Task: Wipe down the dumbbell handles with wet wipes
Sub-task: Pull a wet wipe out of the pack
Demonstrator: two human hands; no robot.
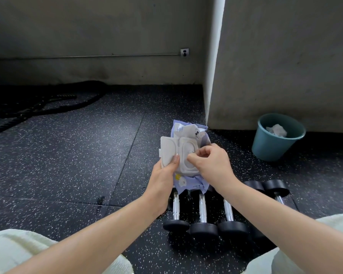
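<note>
Now the person is at the step of getting a wet wipe out, so no handle is being rubbed at this moment. The left hand (163,175) holds the purple wipes pack (188,183) up above the floor (77,155). Its grip is wrapped around the left side of the pack, with the thumb pressed on the white lid (167,150), which is flipped open to the left.

The right hand (211,164) is at the hole in the top of the pack. Its grip is nearly closed, thumb and finger pinched together on what looks like the tip of a wipe (190,153). That bit is small and hard to see.

The dumbbells (203,228) lie side by side on the floor, just under the hands and close to the person's knees. Their shiny handles (202,208) point from near to far. The one on the far right is partly hidden by the right arm.

A blue-green bucket (265,147) stands to the right, by the wall, with crumpled white wipes (276,130) in it. I think those are used ones, so some wiping may be done already.

Next, I think the right hand needs to pull one wipe all the way out while the left holds the pack steady. Then the wipe has to go down and wrap around a handle.
</note>
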